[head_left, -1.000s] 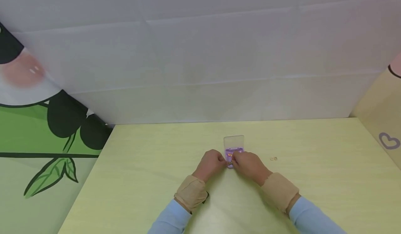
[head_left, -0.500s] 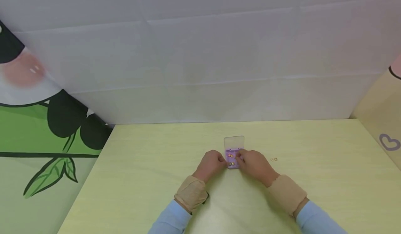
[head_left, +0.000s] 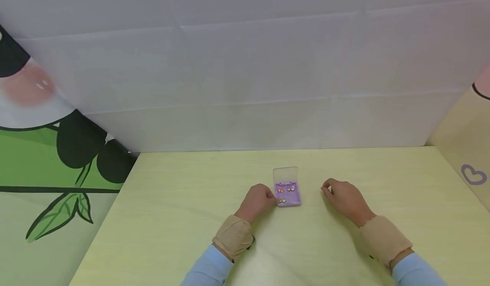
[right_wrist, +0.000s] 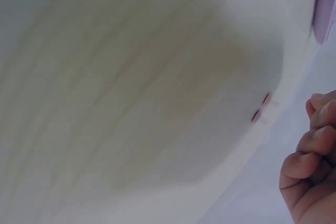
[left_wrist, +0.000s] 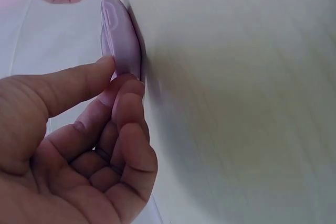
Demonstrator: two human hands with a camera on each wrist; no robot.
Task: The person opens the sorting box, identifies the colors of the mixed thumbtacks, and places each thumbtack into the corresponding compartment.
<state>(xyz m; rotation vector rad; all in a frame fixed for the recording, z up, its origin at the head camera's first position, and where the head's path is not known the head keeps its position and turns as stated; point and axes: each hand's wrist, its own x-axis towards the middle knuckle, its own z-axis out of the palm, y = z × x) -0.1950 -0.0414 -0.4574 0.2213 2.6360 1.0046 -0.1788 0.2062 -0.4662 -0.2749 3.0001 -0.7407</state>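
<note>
A small purple case (head_left: 292,199) stands on the table with its clear lid (head_left: 285,174) raised at the back. Inside lie several tiny ring-like pieces in pairs: a gold pair (head_left: 291,189), an orange-gold pair (head_left: 281,191) and another gold pair (head_left: 283,200). My left hand (head_left: 255,202) pinches the case's left front edge between thumb and fingers, as the left wrist view shows at the purple wall (left_wrist: 126,45). To the right of the case, my right hand (head_left: 346,199) hovers, fingers loosely curled, nothing visible in them. Two more tiny pieces (right_wrist: 255,115) lie on the table near it.
The pale yellow table (head_left: 183,184) reaches back to a white sheet wall (head_left: 245,73). Printed cartoon panels stand at the left side (head_left: 42,158) and right side (head_left: 467,141).
My right hand has drawn out of the case and moved right, above the loose pieces. A gold pair now shows in the case's back right. The left hand stays on the case.
</note>
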